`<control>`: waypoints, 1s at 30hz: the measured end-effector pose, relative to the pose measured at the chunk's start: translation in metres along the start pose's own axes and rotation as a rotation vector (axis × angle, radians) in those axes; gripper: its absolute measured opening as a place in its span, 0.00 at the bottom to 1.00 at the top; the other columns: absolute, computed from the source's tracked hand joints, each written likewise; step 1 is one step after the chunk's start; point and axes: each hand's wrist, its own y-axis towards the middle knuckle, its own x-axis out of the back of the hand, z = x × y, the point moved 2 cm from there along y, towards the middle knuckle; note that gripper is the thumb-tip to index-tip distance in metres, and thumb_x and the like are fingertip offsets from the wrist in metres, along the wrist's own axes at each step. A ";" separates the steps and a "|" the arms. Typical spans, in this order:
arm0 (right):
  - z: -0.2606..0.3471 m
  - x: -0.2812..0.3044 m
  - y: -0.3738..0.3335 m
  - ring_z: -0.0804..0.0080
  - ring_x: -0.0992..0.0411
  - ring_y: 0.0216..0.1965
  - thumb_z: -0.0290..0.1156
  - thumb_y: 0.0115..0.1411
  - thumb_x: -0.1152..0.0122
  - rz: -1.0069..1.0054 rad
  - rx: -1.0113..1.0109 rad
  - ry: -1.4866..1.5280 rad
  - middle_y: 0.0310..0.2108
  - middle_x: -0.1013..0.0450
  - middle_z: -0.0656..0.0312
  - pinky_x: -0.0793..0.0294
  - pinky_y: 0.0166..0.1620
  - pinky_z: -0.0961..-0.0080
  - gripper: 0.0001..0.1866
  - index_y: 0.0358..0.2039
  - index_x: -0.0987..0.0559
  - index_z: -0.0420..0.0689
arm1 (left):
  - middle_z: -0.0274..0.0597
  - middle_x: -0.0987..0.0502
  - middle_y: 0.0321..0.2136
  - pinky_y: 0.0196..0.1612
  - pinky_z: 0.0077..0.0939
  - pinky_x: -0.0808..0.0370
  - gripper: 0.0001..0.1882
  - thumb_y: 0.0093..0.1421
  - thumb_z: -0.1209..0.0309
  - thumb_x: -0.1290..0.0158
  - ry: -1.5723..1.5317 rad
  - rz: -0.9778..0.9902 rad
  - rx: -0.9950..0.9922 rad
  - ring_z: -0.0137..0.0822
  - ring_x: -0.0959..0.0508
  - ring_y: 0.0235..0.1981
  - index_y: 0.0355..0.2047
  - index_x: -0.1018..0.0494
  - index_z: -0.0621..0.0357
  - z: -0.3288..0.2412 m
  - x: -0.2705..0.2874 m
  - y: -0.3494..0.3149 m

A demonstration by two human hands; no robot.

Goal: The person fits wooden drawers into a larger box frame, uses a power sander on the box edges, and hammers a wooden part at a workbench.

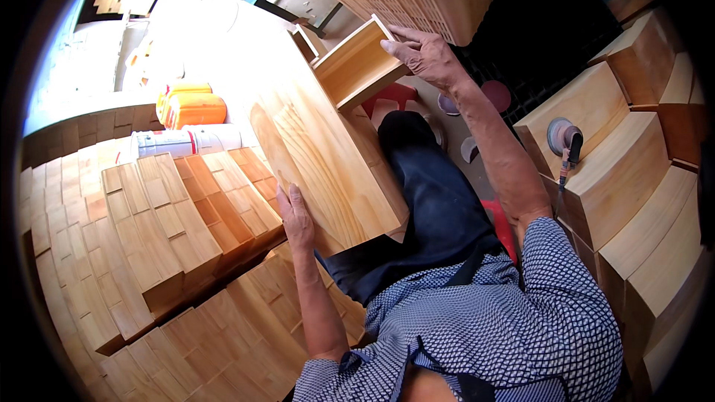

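A pale wooden cabinet [316, 167] lies across my lap and stretches away to the far left, its broad grained face up. From its right side a shallow open-topped drawer [356, 67] sticks out. My right hand [428, 58] grips the drawer's outer end, with the thumb over the rim and the other fingers partly hidden behind the wood. Against the cabinet's near left edge rests my left hand [296, 219], holding that edge; its thumb is on the upper face and some fingers are out of sight. Farther along, a second drawer [307, 45] also projects.
Stacked wooden pieces [160, 216] fill the left, beside orange jugs [192, 108] and a white bucket [175, 141]. A cream plastic basket [424, 0] stands ahead. At right, a round sander [564, 138] sits on stacked wooden boxes [611, 171]. Round discs [495, 95] lie on the floor.
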 end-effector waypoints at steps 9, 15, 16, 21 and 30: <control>-0.023 -0.041 0.005 0.75 0.24 0.41 0.50 0.65 0.30 0.047 0.082 -0.213 0.40 0.18 0.54 0.24 0.45 0.79 0.39 0.67 0.28 0.36 | 0.63 0.40 0.68 0.74 0.49 0.45 0.41 0.64 0.63 0.38 0.494 -0.258 -0.435 0.58 0.43 0.72 0.70 0.43 0.69 -0.069 -0.023 0.047; -0.051 -0.094 0.002 0.52 0.23 0.58 0.60 0.63 0.36 0.065 0.073 -0.188 0.56 0.22 0.42 0.27 0.62 0.66 0.41 0.65 0.25 0.39 | 0.57 0.41 0.70 0.74 0.52 0.48 0.39 0.57 0.60 0.33 0.698 -0.107 -0.779 0.58 0.46 0.74 0.65 0.34 0.63 -0.132 -0.081 0.138; -0.051 -0.104 0.000 0.48 0.24 0.59 0.62 0.64 0.38 0.004 0.099 -0.246 0.57 0.22 0.43 0.27 0.63 0.63 0.41 0.64 0.25 0.40 | 0.57 0.41 0.69 0.74 0.52 0.49 0.37 0.56 0.60 0.34 0.715 -0.075 -0.799 0.59 0.47 0.74 0.63 0.31 0.62 -0.134 -0.087 0.152; -0.049 -0.118 -0.007 0.45 0.23 0.56 0.59 0.66 0.43 0.037 -0.062 -0.228 0.53 0.21 0.41 0.25 0.60 0.57 0.34 0.64 0.23 0.47 | 0.55 0.39 0.70 0.74 0.51 0.47 0.32 0.54 0.59 0.37 0.819 0.087 -0.721 0.59 0.47 0.75 0.59 0.26 0.57 -0.136 -0.096 0.203; -0.059 -0.012 -0.045 0.71 0.20 0.41 0.42 0.69 0.38 -0.024 -0.058 -0.307 0.40 0.17 0.56 0.22 0.46 0.73 0.22 0.54 0.18 0.37 | 0.41 0.34 0.69 0.76 0.45 0.49 0.19 0.52 0.60 0.38 0.794 0.192 -0.597 0.54 0.44 0.73 0.44 0.14 0.49 -0.129 -0.106 0.222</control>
